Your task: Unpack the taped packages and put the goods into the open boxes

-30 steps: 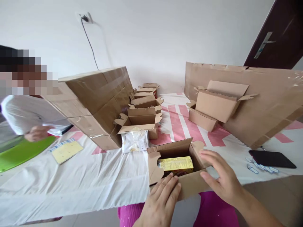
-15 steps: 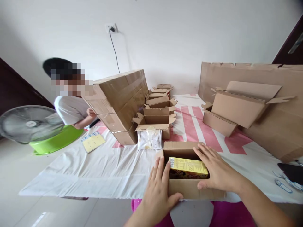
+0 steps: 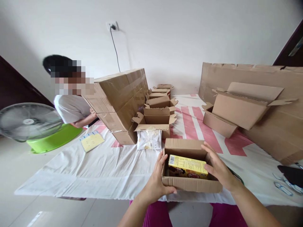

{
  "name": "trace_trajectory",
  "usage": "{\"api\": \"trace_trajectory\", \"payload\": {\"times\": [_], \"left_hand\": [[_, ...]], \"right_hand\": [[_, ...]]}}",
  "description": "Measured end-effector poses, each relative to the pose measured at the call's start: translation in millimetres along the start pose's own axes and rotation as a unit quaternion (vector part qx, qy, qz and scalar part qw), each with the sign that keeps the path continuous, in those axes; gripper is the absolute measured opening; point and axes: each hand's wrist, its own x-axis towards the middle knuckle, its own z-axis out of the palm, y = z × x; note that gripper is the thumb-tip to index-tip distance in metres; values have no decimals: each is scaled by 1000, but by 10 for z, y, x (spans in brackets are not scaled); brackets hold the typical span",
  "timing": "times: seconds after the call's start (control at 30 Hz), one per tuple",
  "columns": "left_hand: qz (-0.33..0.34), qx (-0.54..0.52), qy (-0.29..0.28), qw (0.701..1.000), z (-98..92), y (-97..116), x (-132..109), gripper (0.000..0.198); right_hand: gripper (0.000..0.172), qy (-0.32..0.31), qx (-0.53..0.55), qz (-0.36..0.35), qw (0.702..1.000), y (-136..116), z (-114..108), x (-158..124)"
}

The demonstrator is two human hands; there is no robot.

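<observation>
An open cardboard box [image 3: 191,185] sits at the table's near edge, directly in front of me. Inside it lies a yellow packet box [image 3: 188,165] with a barcode and dark printing, short of filling the space. My left hand [image 3: 159,181] grips the cardboard box's left side, fingers along the wall and thumb at the lower front. Around its right side goes my right hand [image 3: 219,168], thumb over the rim and close to the yellow box's right end. The outer fingers of this hand are partly hidden. Behind the box lies a white plastic packet [image 3: 149,139].
Open cartons [image 3: 156,119] stand in a row beyond the packet, beside stacked sealed cartons [image 3: 120,104]. Two empty boxes [image 3: 239,105] lean at the right against a large cardboard sheet [image 3: 279,126]. A person [image 3: 73,108] sits at left, near a fan [image 3: 29,121] and a yellow notepad [image 3: 92,141].
My hands have moved from lying over the box's sides to gripping them. The box's front wall now stands more plainly in view, and the yellow box inside shows more of its front.
</observation>
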Motion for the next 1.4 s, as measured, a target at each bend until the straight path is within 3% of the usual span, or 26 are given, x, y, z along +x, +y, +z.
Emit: {"api": "trace_trajectory", "payload": {"times": [0.13,0.23,0.3,0.37,0.47,0.53,0.6,0.73,0.87,1.0,1.17,1.27,1.33,1.4], "left_hand": [[5,-20,10,1000,27,-65,1,112],[7,-22,10,1000,26,-69,-13,109],[8,-13,9,1000,16,-49,-33,105],[9,-2,12,1000,8,-18,-60,98],[13,16,19,1000,13,21,-110,87],[15,29,24,999,26,37,-140,83],[23,39,28,999,36,54,-161,81],[26,58,27,998,31,113,-165,72],[9,69,19,997,15,182,-167,61],[-1,68,25,997,20,223,-189,52],[7,66,33,997,41,235,-205,50],[13,70,39,997,47,230,-223,49],[12,76,40,996,37,226,-249,46],[18,83,39,996,17,218,-285,39]], "right_hand": [[66,50,191,81,977,118,175,-122],[60,75,255,104,959,206,236,-207],[60,94,194,109,970,197,184,-235],[61,163,54,83,982,101,71,-254],[45,286,-154,-50,945,-166,-83,-306],[32,256,-222,-126,933,-342,-101,-353],[35,160,-268,-142,939,-454,-48,-381],[52,7,-352,-60,934,-497,97,-324],[58,-71,-371,3,926,-551,116,-187],[52,-136,-365,6,921,-660,105,-100],[61,-139,-364,12,921,-671,155,-72],[56,-128,-322,-3,938,-640,107,-119],[50,-74,-268,-30,960,-626,2,-199],[48,27,-180,-39,982,-623,-147,-313]]}}
